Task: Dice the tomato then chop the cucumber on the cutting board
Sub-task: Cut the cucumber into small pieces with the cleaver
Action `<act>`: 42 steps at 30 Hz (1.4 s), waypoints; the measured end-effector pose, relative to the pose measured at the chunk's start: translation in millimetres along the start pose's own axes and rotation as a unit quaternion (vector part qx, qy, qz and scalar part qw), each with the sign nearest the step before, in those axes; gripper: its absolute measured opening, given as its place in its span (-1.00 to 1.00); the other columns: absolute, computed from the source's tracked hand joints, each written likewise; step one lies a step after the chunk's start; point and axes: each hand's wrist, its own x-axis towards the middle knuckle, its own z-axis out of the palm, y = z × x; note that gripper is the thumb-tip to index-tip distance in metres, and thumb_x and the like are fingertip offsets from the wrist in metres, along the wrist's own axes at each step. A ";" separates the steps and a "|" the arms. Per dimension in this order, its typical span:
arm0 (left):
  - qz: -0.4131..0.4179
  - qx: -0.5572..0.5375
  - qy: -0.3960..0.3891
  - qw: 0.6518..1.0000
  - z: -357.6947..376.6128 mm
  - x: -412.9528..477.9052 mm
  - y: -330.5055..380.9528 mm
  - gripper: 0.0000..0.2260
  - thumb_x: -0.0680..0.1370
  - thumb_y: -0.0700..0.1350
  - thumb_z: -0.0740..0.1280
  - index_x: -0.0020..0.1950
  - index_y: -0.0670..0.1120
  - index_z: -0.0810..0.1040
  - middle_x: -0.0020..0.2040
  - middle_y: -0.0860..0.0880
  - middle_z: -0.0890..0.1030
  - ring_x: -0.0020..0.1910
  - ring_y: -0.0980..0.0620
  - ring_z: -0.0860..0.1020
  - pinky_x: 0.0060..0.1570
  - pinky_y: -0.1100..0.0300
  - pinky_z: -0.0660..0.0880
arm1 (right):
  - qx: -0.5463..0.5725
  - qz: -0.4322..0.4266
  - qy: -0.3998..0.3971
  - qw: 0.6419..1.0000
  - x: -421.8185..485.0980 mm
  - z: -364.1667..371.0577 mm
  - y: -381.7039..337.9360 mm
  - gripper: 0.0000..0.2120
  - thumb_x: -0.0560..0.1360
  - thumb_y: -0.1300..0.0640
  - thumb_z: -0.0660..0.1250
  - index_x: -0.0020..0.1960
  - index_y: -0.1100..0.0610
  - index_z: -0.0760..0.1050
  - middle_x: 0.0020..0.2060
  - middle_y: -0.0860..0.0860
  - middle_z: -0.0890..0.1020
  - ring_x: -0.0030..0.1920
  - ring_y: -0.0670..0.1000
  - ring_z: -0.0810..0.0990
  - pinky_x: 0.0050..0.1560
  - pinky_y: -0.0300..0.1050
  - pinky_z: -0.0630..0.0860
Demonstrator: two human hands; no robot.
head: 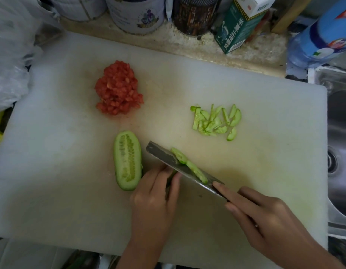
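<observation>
A heap of diced tomato (119,89) lies on the white cutting board (61,113) at the upper left. A pile of cucumber slices (216,121) sits right of centre. One cucumber half (127,161) lies cut face up near the middle. My right hand (265,216) grips the handle of a cleaver (162,156), forefinger stretched along the blade's spine. Fresh slices (189,166) cling to the blade's right face. Just left of the blade, my left hand (156,193) holds down another cucumber piece (173,174), mostly hidden under the fingers.
Several tins (137,14), a green carton (240,24) and a blue bottle (323,35) stand along the counter behind the board. A steel sink (341,133) lies right of the board. A plastic bag (9,55) sits at the left.
</observation>
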 end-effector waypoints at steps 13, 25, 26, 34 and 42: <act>-0.008 -0.050 -0.034 0.998 -0.6 -4.5 3.5 -0.70 0.55 -0.12 0.27 0.17 -0.27 0.61 0.18 -0.13 0.61 0.14 -0.02 0.59 0.19 0.11 0.50 | 0.075 0.022 0.042 0.996 19.1 -6.1 -5.2 -0.64 0.62 -0.02 0.13 0.39 -0.06 0.42 -0.34 -0.10 0.33 -0.44 -0.15 0.30 -0.41 -0.26 0.29; -0.041 -0.044 -0.029 0.998 -10.2 1.4 -0.6 -0.75 0.55 -0.11 0.23 -0.08 -0.23 0.64 -0.22 -0.04 0.59 -0.31 0.14 0.46 -0.21 0.52 0.29 | 0.044 0.001 0.010 0.999 -30.0 -7.7 -11.5 -0.64 0.61 0.00 0.16 0.39 -0.02 0.43 -0.29 -0.06 0.40 -0.46 -0.09 0.35 -0.43 -0.28 0.38; -0.041 -0.039 -0.026 0.998 -10.0 1.8 -1.0 -0.75 0.54 -0.12 0.23 -0.11 -0.23 0.64 -0.24 -0.04 0.58 -0.31 0.13 0.44 -0.20 0.52 0.27 | 0.039 -0.002 0.009 0.999 -29.9 -7.6 -11.0 -0.64 0.61 0.00 0.16 0.39 -0.01 0.43 -0.29 -0.05 0.39 -0.47 -0.08 0.34 -0.44 -0.27 0.38; -0.016 -0.023 -0.015 0.999 -8.6 2.2 0.3 -0.75 0.53 -0.15 0.23 -0.08 -0.26 0.64 -0.24 -0.09 0.60 -0.29 0.09 0.42 -0.19 0.45 0.26 | 0.000 -0.006 0.015 1.000 -29.6 -8.0 -13.5 -0.64 0.63 -0.02 0.11 0.39 0.01 0.39 -0.32 -0.03 0.39 -0.50 -0.05 0.30 -0.50 -0.27 0.36; -0.014 -0.016 -0.014 1.000 -9.7 4.2 0.6 -0.75 0.52 -0.14 0.24 -0.12 -0.27 0.64 -0.30 -0.10 0.59 -0.29 0.05 0.41 -0.22 0.44 0.23 | 0.004 -0.013 -0.004 1.000 -27.4 -13.4 -10.8 -0.63 0.63 -0.03 0.12 0.41 -0.02 0.36 -0.31 -0.02 0.40 -0.49 -0.02 0.32 -0.48 -0.26 0.37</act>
